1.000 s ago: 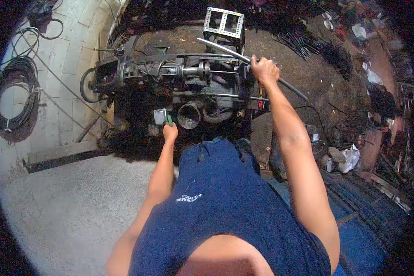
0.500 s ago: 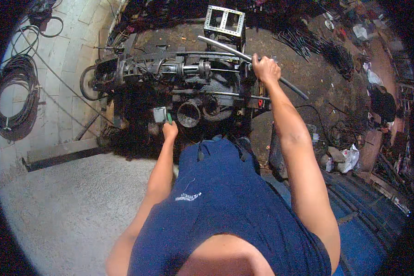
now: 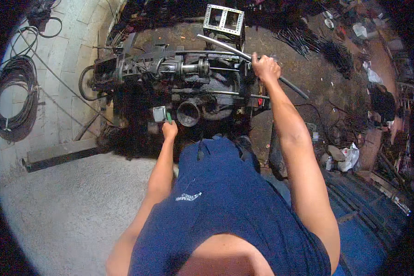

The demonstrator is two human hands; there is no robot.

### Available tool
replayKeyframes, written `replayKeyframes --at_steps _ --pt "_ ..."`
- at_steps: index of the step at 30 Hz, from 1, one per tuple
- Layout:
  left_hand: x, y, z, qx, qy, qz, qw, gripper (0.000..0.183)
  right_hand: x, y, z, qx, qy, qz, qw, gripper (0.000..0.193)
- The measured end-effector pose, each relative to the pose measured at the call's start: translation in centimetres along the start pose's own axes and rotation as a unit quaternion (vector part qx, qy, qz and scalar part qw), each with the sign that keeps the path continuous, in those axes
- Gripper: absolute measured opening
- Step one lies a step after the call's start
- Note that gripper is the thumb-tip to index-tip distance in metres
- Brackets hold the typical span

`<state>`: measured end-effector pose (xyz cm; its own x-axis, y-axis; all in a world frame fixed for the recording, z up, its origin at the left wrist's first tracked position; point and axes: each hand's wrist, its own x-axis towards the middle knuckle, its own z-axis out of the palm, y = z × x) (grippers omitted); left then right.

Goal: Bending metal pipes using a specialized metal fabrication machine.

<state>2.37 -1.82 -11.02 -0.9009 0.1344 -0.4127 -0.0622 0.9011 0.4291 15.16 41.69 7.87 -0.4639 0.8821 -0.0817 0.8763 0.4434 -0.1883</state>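
My right hand is closed round a long metal bar, which slants from the far middle down to the right. The bar crosses the right end of a dark, greasy machine with a horizontal shaft. Lower and to the left, my left hand is closed on a green handle. The handle adjoins a small grey box-shaped piece; how the two join cannot be made out. Just right of that hand, a round, funnel-like opening faces me on the machine.
A perforated metal frame stands behind the machine. Coiled cable hangs on the left wall. Dark thin rods lie on the floor at far right. A white plastic bag and long dark bars lie to the right.
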Motion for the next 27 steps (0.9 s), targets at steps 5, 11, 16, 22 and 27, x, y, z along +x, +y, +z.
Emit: replayKeyframes --at_steps 5,11,16,22,27 --pt "-0.3 0.3 0.0 0.001 0.011 0.006 1.0 0.034 0.1 0.2 0.2 -0.008 0.0 0.0 1.0 0.063" --pt "-1.2 1.6 -0.6 0.004 0.018 0.015 1.0 0.034 0.0 0.1 -0.3 -0.002 -0.008 0.004 1.0 0.063" --pt "-0.8 1.0 -0.5 0.0 0.01 0.017 1.0 0.035 0.1 0.0 -0.2 0.006 -0.01 0.005 1.0 0.063" --pt "-1.2 2.2 -1.1 0.039 -0.012 -0.029 0.999 0.039 -0.2 0.0 -0.5 0.002 -0.015 0.008 1.0 0.063" --pt "-1.1 1.7 -1.2 0.035 -0.009 -0.02 0.999 0.04 0.0 0.0 -0.2 0.003 -0.018 0.003 1.0 0.063"
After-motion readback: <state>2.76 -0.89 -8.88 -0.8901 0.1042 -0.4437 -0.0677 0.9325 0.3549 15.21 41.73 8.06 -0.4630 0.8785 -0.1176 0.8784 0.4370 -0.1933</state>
